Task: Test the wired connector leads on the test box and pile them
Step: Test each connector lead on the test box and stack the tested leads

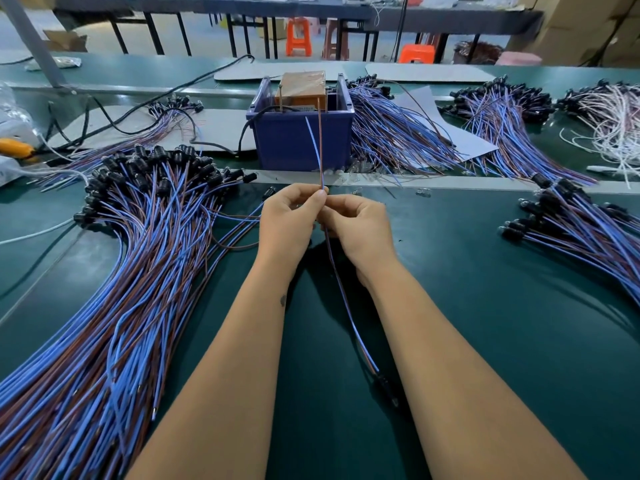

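Blue-and-brown lead (320, 150) pinched upright by left hand (289, 220) and right hand (358, 225), fingers curled.

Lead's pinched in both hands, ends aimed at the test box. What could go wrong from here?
1. The blue and brown wire ends sit close together above the left hand and right hand; they may touch each other or land on the wrong pins of the test box.
2. The lead's black connector trails on the mat between the forearms and could snag.
3. The left pile fans out close to the hands; loose wires may get dragged along.
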A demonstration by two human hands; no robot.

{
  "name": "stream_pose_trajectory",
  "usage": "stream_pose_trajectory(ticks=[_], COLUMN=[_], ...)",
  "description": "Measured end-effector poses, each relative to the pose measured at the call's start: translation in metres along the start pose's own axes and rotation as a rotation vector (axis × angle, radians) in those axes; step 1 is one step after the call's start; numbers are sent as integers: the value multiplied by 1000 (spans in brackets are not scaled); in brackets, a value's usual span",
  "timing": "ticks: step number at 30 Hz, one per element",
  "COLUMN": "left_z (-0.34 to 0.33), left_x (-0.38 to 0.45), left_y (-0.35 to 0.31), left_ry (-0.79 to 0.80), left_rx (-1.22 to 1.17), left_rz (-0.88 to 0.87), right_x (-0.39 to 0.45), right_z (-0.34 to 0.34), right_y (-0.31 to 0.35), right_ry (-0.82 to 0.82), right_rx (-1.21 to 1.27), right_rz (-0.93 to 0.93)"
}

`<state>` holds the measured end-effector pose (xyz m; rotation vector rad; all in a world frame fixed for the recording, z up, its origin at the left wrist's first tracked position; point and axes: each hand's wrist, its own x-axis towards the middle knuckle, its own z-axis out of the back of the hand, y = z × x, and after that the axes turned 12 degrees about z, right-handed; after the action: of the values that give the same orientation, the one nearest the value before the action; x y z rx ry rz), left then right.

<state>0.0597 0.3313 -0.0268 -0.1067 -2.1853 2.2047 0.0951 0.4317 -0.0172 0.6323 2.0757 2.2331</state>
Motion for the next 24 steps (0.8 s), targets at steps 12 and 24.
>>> stream_pose_trajectory(ticks=[12,24], left_z=[8,10], left_x=[4,7], left_y=[0,3], left_ry=[-114,-190], left_rx=[-147,-31], left_rz=[99,107], right_x=[3,5], right_z=[1,2], right_y=[-6,-11], right_ry=[-76,-125], right_rx=[86,-42], right_rz=[2,37])
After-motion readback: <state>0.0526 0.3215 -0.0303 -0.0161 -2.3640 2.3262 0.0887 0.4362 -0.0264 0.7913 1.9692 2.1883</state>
